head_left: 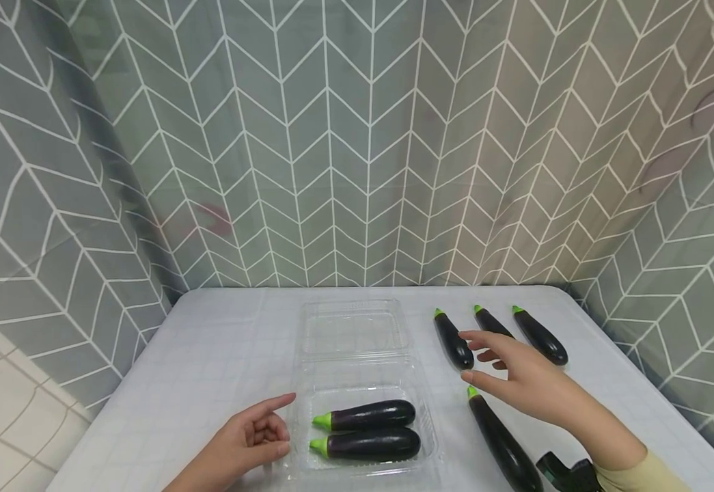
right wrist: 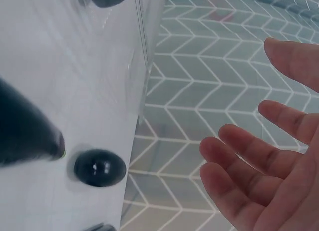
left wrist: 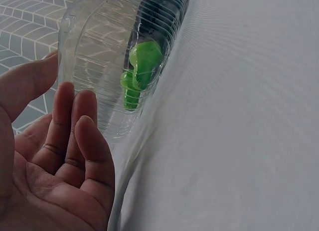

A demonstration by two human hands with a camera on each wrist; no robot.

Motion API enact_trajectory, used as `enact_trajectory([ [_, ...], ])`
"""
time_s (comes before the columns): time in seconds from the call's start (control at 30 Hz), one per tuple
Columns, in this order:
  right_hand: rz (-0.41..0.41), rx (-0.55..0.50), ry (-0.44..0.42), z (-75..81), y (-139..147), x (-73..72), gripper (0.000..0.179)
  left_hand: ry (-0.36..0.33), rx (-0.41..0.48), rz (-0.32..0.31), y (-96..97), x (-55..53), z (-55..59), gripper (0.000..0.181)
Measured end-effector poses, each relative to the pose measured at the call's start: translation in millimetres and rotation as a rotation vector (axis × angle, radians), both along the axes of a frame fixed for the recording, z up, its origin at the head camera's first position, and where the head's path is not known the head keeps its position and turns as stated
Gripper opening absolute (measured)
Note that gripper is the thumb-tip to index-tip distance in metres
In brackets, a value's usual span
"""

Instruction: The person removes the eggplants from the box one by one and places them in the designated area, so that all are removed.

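Two dark eggplants with green stems, one [head_left: 374,414] behind the other [head_left: 375,444], lie side by side in the base of a clear plastic clamshell box [head_left: 427,403]. My left hand [head_left: 242,437] is at the box's left rim, its index finger and thumb beside the edge and the other fingers loosely bent; whether it touches the rim I cannot tell. Over the table to the right, my right hand [head_left: 529,379] hovers empty, fingers spread, near one eggplant [head_left: 451,340]. Closer to the front, another eggplant [head_left: 504,444] lies below the right wrist.
The box's lid [head_left: 354,326] lies folded back, away from me. Two more eggplants, one [head_left: 490,321] partly hidden by my right hand and one [head_left: 540,335] farther right, lie on the white tablecloth [head_left: 227,348]. A patterned curtain [head_left: 357,171] hangs behind the table.
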State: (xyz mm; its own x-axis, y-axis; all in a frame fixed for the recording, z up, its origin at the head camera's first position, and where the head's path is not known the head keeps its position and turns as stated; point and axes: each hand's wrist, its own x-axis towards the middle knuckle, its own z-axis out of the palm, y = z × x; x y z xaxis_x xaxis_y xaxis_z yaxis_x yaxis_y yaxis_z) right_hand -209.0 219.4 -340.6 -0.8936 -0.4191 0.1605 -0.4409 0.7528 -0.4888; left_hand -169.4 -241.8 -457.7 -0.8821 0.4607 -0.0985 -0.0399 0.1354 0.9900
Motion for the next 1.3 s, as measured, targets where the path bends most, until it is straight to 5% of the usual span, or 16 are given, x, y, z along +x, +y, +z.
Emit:
enact_trajectory([
  [0.63,0.136,0.003,-0.039,1.5,-37.4,-14.9,0.062,0.023,0.002,-0.003,3.1,1.2,6.4,0.076],
  [1.3,0.293,0.052,-0.085,-19.5,-84.1,-26.0,0.052,-0.001,-0.003,0.018,0.7,1.1,1.5,0.076],
])
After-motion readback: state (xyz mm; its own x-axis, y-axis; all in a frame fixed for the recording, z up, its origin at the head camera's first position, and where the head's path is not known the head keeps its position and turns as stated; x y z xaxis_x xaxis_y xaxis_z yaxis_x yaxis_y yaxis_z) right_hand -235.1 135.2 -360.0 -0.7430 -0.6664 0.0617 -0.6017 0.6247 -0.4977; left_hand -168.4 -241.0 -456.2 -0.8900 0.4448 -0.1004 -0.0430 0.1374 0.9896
